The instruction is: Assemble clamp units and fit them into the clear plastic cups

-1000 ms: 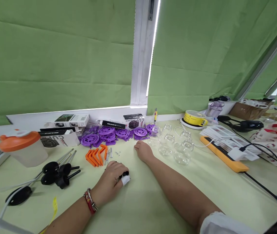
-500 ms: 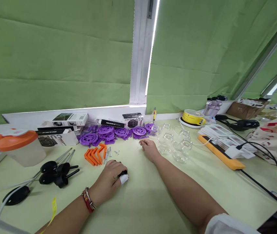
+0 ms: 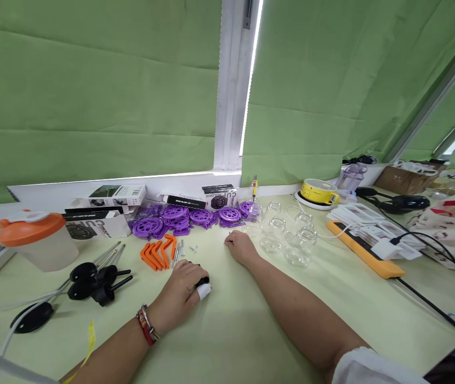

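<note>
My left hand (image 3: 183, 292) rests low over the table with its fingers curled round a small black part (image 3: 202, 281), most of it hidden. White tape covers the thumb tip. To its right and farther off, my right hand (image 3: 242, 248) has its fingers drawn together; whatever is between the fingertips is too small to make out. Small metal bits (image 3: 193, 248) lie between the two hands. Near my left hand are silver pins (image 3: 178, 252) and orange angled pieces (image 3: 158, 253). Purple wheel-like parts (image 3: 201, 217) lie beyond both hands.
Clear glass-like jars (image 3: 296, 255) stand right of my right hand. Black parts with metal rods (image 3: 102, 290) and an orange-lidded cup (image 3: 37, 242) are at left. Boxes (image 3: 96, 228) line the wall. A yellow cup (image 3: 318, 191) and an orange-edged power strip (image 3: 365, 253) are at right.
My right hand has moved slightly left and toward me, away from the purple parts. My left hand stays nearly still, and the whole view has shifted a little.
</note>
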`<action>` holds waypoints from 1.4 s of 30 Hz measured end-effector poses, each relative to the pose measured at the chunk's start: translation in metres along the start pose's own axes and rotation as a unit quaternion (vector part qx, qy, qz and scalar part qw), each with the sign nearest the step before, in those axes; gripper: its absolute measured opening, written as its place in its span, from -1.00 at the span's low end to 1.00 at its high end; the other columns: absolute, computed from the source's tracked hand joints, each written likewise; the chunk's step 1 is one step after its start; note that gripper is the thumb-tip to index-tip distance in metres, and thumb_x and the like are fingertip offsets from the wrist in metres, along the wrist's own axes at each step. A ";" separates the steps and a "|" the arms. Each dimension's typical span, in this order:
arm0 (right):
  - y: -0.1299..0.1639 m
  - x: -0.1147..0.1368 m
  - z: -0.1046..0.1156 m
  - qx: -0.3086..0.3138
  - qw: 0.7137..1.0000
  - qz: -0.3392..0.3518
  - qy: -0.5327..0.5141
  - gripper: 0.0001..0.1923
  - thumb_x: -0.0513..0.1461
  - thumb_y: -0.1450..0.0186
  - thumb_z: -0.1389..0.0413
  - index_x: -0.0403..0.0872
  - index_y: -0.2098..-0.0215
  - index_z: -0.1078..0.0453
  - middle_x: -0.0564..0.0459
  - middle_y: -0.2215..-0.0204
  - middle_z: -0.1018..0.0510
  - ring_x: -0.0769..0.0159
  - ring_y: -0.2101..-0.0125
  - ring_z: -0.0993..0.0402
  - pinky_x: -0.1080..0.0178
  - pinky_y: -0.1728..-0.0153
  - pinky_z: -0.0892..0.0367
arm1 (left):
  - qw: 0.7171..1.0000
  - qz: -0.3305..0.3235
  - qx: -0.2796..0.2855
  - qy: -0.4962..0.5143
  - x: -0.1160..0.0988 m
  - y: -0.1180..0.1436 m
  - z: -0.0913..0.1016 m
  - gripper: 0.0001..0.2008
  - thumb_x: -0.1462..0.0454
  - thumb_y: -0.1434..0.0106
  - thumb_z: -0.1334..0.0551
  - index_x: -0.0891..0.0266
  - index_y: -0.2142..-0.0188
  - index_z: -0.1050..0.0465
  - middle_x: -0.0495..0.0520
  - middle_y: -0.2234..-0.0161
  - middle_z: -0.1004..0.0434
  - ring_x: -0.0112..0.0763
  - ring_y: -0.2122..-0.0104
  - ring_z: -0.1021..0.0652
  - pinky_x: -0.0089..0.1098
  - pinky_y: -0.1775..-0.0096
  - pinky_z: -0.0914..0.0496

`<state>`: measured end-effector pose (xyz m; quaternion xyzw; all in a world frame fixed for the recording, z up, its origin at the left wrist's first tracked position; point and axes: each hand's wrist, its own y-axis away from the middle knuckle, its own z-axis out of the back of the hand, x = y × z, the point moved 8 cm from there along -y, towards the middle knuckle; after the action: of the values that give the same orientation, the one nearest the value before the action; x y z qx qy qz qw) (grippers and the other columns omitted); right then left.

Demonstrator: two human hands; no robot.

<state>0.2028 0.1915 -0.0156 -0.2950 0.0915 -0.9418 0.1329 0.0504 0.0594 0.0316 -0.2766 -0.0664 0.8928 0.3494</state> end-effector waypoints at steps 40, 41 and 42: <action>0.033 0.071 0.009 0.122 0.925 0.169 -0.318 -0.82 -0.19 -0.19 -0.16 -0.04 0.26 -0.54 0.00 0.30 -0.53 0.31 0.29 -0.45 0.26 0.25 -0.34 | 1.000 0.003 -0.020 -0.001 0.003 0.000 0.001 -0.89 0.29 -0.27 -0.06 0.20 0.37 -0.31 0.00 0.44 -0.40 -0.38 0.38 -0.37 -0.26 0.21 -0.23; 0.024 0.056 0.016 0.057 0.955 0.134 -0.257 -0.80 -0.23 -0.24 -0.09 -0.03 0.20 -0.51 -0.01 0.24 -0.53 0.28 0.23 -0.44 0.24 0.20 -0.33 | 1.000 0.000 -0.019 0.003 0.002 -0.001 0.001 -0.89 0.28 -0.27 -0.06 0.20 0.34 -0.33 0.02 0.42 -0.42 -0.37 0.37 -0.38 -0.25 0.20 -0.23; 0.017 0.041 0.022 0.002 0.980 0.096 -0.175 -0.75 -0.29 -0.27 -0.02 -0.02 0.14 -0.48 -0.03 0.17 -0.52 0.26 0.17 -0.42 0.21 0.14 -0.29 | 1.000 -0.003 -0.019 0.005 0.001 -0.001 0.001 -0.89 0.27 -0.27 -0.06 0.20 0.33 -0.34 0.02 0.41 -0.44 -0.37 0.37 -0.39 -0.24 0.19 -0.24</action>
<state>0.1865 0.1608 0.0199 -0.4445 0.0932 -0.8587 0.2375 0.0499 0.0607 0.0324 -0.2877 -0.0821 0.8890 0.3467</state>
